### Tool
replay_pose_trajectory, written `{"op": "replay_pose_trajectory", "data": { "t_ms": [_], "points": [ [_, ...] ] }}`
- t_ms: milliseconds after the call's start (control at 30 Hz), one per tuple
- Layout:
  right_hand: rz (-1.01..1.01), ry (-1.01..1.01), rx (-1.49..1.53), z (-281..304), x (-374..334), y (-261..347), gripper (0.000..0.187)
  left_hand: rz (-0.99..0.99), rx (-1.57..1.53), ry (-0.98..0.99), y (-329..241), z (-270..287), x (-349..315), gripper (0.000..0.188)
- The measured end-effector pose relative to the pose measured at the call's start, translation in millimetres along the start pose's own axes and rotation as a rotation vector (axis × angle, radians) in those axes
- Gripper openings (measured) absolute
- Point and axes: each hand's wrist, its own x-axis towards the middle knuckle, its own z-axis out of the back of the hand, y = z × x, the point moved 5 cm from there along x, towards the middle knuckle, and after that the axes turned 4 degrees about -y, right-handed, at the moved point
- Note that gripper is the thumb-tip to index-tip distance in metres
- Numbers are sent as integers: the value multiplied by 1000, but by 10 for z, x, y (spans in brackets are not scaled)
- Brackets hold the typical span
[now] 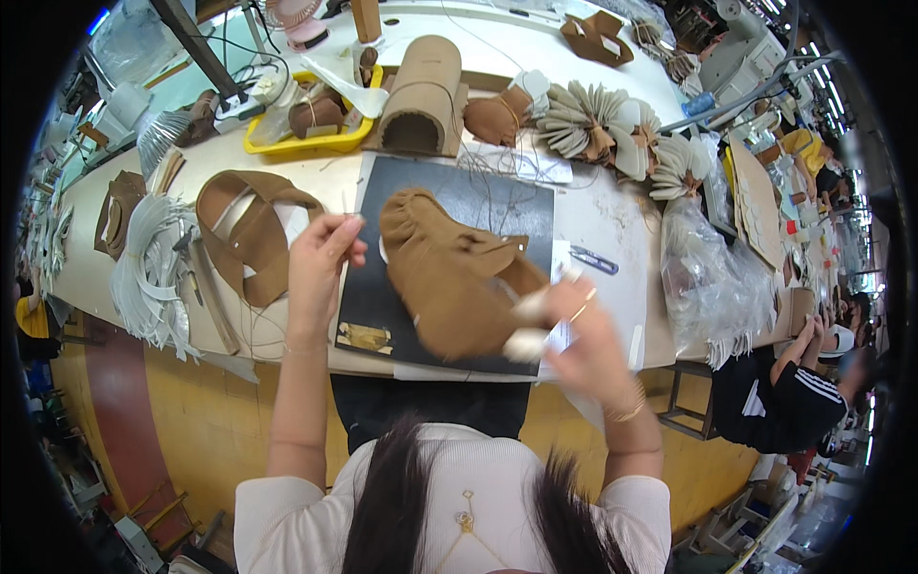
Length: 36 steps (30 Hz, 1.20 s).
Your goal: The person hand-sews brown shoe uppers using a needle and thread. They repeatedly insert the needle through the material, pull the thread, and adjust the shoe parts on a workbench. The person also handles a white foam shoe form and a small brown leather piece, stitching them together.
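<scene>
A brown moccasin-like shoe upper (445, 273) with a gathered toe lies on a black mat (368, 287), its toe pointing away to the left. Just left of the toe is my left hand (325, 253), thumb and fingers pinched together; a thin pale sliver rises above them, too fine to name. My right hand (583, 335) is at the heel end of the upper, smeared by motion. White covers (526, 344) sit on some of its fingertips, close against the brown edge. A small whitish-blue patch shows among those fingers, and their grip cannot be made out.
Left of the mat lie another brown upper (253, 234) and a bundle of white strips (158, 273). Behind stand a yellow basket (311, 143) and a brown arched block (421, 96). Blue thread snips (593, 259), fanned insole-like pieces (583, 129) and a plastic bag (708, 277) are on the right.
</scene>
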Motion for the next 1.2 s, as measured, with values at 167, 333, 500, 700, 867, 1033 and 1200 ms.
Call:
{"op": "replay_pose_trajectory", "data": {
  "t_ms": [167, 333, 500, 700, 867, 1033, 1200],
  "points": [
    [-161, -180, 441, 897, 1308, -404, 28, 137, -5, -23, 566, 109, -336, 21],
    [142, -469, -87, 1245, 2548, -524, 26, 170, 46, -21, 1007, -92, -614, 17],
    [181, -628, -759, 712, 3309, -1448, 26, -36, 153, -25, 976, -114, -658, 15],
    [-131, -288, -640, -171, 3568, -2630, 32, -106, 117, -7, 918, -65, -660, 16],
    [66, -375, 139, -640, 2737, -1458, 28, -59, -65, -61, 901, -1, -626, 18],
    [-107, 445, 296, -1522, 1122, -590, 27, -112, -4, 49, 680, 43, -593, 15],
    [-439, 311, 810, -1747, 500, -589, 14, -145, 262, 146, 533, 44, -705, 14]
  ]
}}
